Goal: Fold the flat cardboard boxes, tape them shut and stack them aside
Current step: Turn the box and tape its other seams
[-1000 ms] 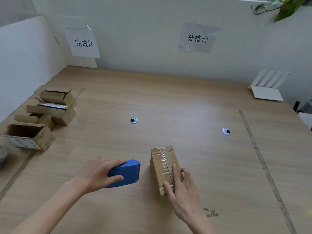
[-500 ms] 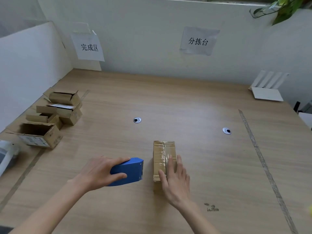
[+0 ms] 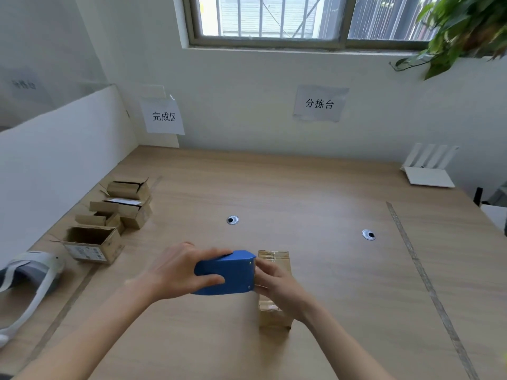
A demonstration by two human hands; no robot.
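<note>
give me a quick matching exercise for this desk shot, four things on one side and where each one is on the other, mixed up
Things:
1. blue tape dispenser
2. taped box
3. open cardboard boxes
4. plant

Places:
A. top right, by the window
B. along the table's left edge
C. gripped in the left hand
D. upright on the table, under the right hand

Pairs: 1-C, 2-D, 3-B, 4-A

Packing office (wall signs point(image 3: 319, 103), boxes point(image 3: 93, 242)).
</note>
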